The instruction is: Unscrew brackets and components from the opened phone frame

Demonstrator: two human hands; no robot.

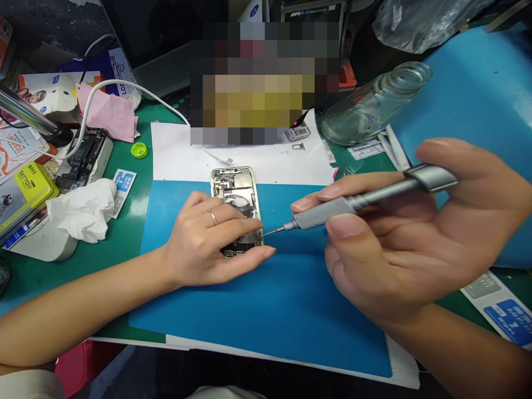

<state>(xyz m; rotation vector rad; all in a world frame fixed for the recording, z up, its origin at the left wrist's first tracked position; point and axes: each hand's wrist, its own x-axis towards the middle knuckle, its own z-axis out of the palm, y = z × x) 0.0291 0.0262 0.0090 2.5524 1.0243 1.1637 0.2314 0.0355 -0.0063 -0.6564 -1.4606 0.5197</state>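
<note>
An opened smartphone [245,191] with its inner parts bare lies at the far edge of the blue mat, its upper end against the white paper. My left hand [211,235] is laid across it and holds it down. Its index fingertip is at the phone's right edge, its thumb below, and the phone's lower middle is partly covered. From the right, my right hand [399,244] grips a slim metal precision screwdriver [328,213] with a knurled grip. The thin tip reaches the phone's right edge, close to my left index fingertip; whether it touches is hard to tell.
Beneath is a blue mat [266,310] on a green table. A glass jar [369,105] stands at the back right. Along the left are a crumpled tissue [89,208], a green cap [139,150], a yellow box [31,194] and another phone's frame [85,158]. A white cable [124,83] arches behind.
</note>
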